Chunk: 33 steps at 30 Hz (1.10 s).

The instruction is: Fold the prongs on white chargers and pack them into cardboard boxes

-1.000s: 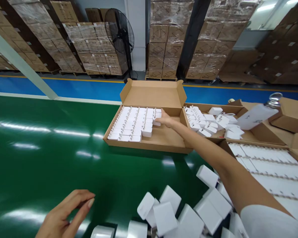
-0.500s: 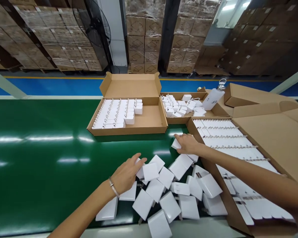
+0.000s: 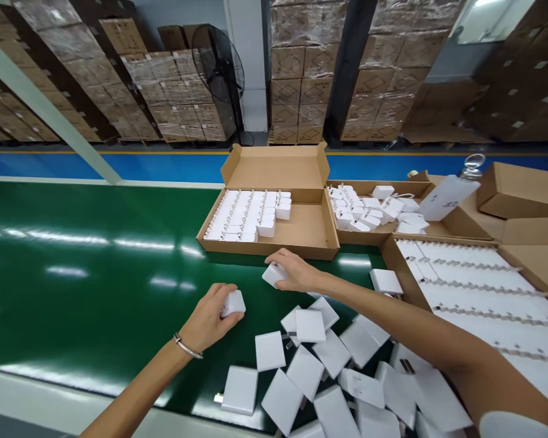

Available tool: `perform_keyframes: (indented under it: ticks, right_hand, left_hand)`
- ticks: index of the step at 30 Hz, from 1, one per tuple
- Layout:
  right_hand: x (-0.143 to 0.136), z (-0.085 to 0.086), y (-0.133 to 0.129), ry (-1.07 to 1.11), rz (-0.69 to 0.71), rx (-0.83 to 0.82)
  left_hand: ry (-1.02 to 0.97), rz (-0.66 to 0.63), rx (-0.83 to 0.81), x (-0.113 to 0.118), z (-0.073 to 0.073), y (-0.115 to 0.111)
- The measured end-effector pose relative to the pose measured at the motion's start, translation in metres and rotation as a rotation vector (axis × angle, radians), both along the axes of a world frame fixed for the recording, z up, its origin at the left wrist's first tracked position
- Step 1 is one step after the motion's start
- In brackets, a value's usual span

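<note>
My left hand point(image 3: 212, 316), with a silver bracelet at the wrist, grips a white plug-in charger point(image 3: 233, 303) above the green surface. A second white charger point(image 3: 274, 274) is pinched in my right hand point(image 3: 295, 271), just in front of an open cardboard box point(image 3: 301, 248). That box holds rows of upright white chargers point(image 3: 240, 216) on its left; bare cardboard shows on its right. Below my hands lies a loose pile of white chargers point(image 3: 305, 371), some with metal prongs showing. My right forearm passes over part of the pile.
Another box point(image 3: 456, 230) at the back right holds jumbled chargers and a white bottle point(image 3: 447, 196) with a metal ring cap. A large box at right contains charger rows point(image 3: 479, 286). The green belt point(image 3: 95, 316) spreads left. Stacked cartons point(image 3: 287, 88) and a fan point(image 3: 219, 67) stand behind.
Both hands have lifted a charger from the pile. My right hand has moved left towards the open box, and my left hand has drawn away from the pile. The view has turned left.
</note>
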State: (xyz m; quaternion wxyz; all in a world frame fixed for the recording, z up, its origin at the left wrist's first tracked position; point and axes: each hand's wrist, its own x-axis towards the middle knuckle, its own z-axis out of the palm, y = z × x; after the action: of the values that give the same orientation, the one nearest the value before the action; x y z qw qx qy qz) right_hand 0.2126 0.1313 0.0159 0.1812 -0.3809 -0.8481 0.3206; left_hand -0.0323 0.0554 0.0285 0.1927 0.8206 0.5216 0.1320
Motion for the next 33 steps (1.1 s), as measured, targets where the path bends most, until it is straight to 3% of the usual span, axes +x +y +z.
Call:
perform_keyframes:
  ticks: [4, 9, 12, 14, 16, 21, 23, 26, 29, 33]
  right_hand:
    - [-0.022, -0.01, 0.006, -0.006, 0.006, 0.048]
    - [-0.034, -0.01, 0.003, -0.046, -0.049, -0.088]
    - [-0.035, -0.002, 0.0, -0.051, -0.077, -0.202]
    - [-0.026, 0.01, -0.005, -0.025, -0.064, -0.262]
    - [-0.006, 0.024, -0.016, -0.048, -0.016, -0.264]
    - [0.058, 0.049, -0.062, -0.457, 0.169, -0.232]
    - [0.07, 0.051, -0.075, -0.572, 0.144, -0.214]
    - [0.073, 0.056, -0.075, -0.518, 0.015, -0.128]
    - [0.065, 0.061, -0.061, -0.335, -0.108, -0.131]
    - [0.043, 0.046, -0.035, -0.17, -0.08, -0.08]
  left_hand:
    - [0.065, 0.02, 0.019, 0.004, -0.003, 0.003]
    - [0.356, 0.332, 0.049, 0.014, 0.001, 0.02]
    - [0.089, 0.428, -0.12, 0.025, 0.002, 0.027]
    - [-0.174, 0.393, -0.335, 0.027, 0.004, 0.028]
    - [-0.286, 0.301, -0.444, 0.022, 0.01, 0.027]
    - [0.045, -0.124, -0.188, 0.013, 0.027, 0.034]
    - [0.198, -0.249, -0.096, 0.026, 0.026, 0.042]
    - [0.278, -0.401, -0.01, 0.052, 0.017, 0.054]
    - [0.239, -0.422, -0.023, 0.06, 0.01, 0.055]
    - [0.234, -0.288, -0.019, 0.035, 0.01, 0.037]
